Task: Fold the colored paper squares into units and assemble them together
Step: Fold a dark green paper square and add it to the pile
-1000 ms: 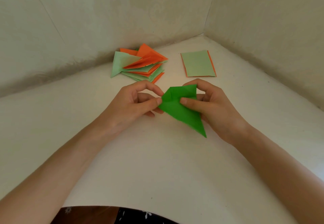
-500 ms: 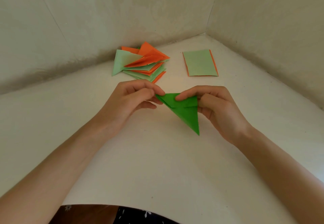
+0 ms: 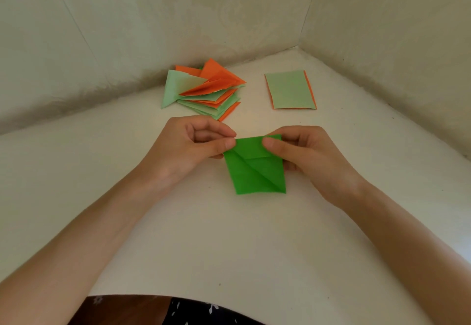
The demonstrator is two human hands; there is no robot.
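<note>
your left hand [image 3: 193, 144] pinches the upper left corner of the green paper [image 3: 254, 172] between thumb and forefinger, with the other fingers curled in behind. your right hand [image 3: 303, 151] pinches the upper right corner, thumb on top of the flap and fingers tucked under. the paper hangs between both hands over the white table [image 3: 229, 248], close in front of you. i cannot tell whether its lower edge rests on the surface. a flap is folded down across its top, and a diagonal crease runs to the lower right corner.

this looks like a mid-unit fold. lay the paper flat before you commit. line the moving edge up exactly with the diagonal crease, and hold one corner down while the other thumb runs along the fold. a thin sheet like this slips easily, so press from the middle outward.

no box or tray is in view, so everything lies loose on the table. beyond your left hand, near the wall, there is a fanned pile of folded units [image 3: 206, 90] in orange and pale green. well to its right lies a flat stack of sheets [image 3: 290, 90], pale green on top with orange edges showing.
</note>
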